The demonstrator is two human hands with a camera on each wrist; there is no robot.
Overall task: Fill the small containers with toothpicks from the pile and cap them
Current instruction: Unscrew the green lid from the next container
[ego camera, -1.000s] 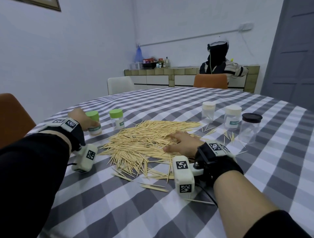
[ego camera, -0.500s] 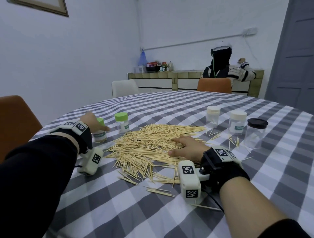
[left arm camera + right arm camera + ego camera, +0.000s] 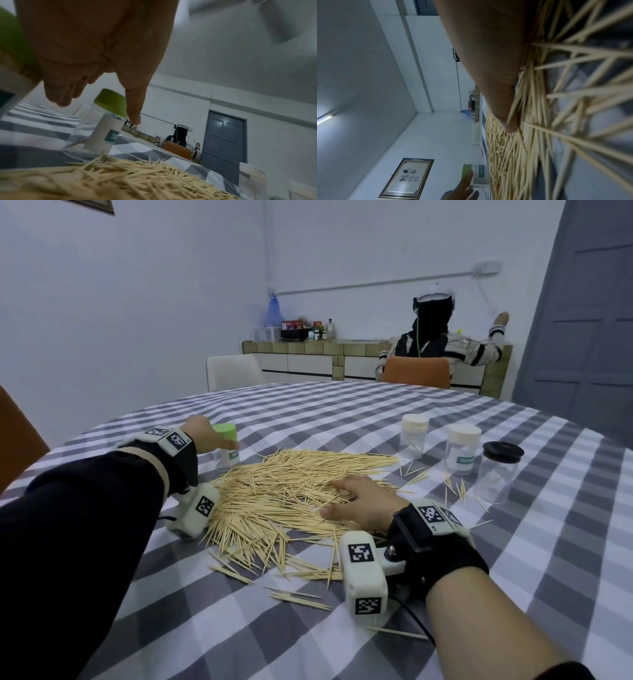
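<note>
Overhead, in the head view, the toothpick pile point(image 3: 291, 491) spreads across the middle of the checked table point(image 3: 342, 412). The right hand point(image 3: 359, 501) lies flat on the pile's near right part, fingers straight and spread, nothing pinched. The left hand point(image 3: 202, 431) reaches to the pile's far left edge, where it covers part of a green-capped container point(image 3: 227, 448); a second green one behind it is hidden here. Two white-capped containers point(image 3: 414, 440) and a black-lidded jar point(image 3: 500, 470) stand beyond the pile's right end, well apart from both hands. From the left wrist, the palm fills the upper frame: one finger point(image 3: 133, 102) points straight down beside the green cap of the standing container, the others loosely bent, and another green cap point(image 3: 13, 40), cut off at the left edge, sits against the hand; whether the fingers grip it I cannot tell. The pile is a blur along the bottom. From the right wrist, sideways, the thumb point(image 3: 505, 108) presses among toothpicks; the remaining fingers are out of frame.
</note>
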